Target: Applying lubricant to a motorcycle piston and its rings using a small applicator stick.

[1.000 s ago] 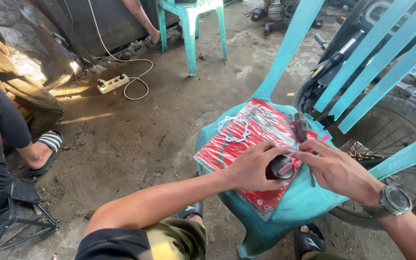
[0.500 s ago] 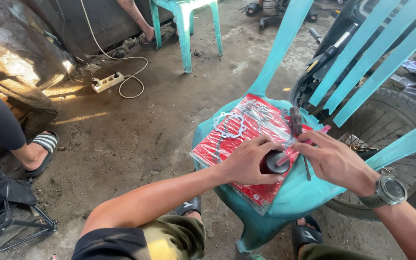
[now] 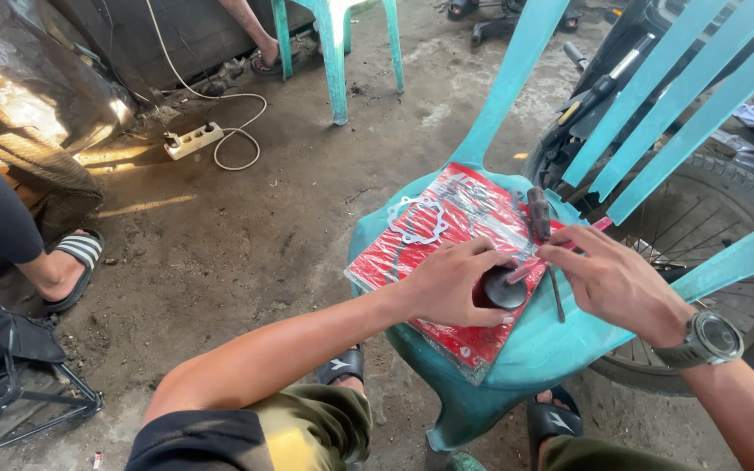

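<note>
This is a rough motorcycle repair workshop, partly open to daylight. The floor point(image 3: 307, 218) is bare, stained concrete strewn with grit. A motorcycle wheel point(image 3: 700, 227) with spokes and a tyre stands just behind a teal plastic chair point(image 3: 560, 349), whose seat serves as the work surface and carries a red packet of gaskets point(image 3: 447, 227) and a screwdriver point(image 3: 541, 218). A white power strip point(image 3: 192, 139) with its cable lies on the floor near a dark vehicle body point(image 3: 37, 87). A second teal plastic chair point(image 3: 333, 44) stands further back, and another person in striped sandals point(image 3: 76, 262) sits at the left.
</note>
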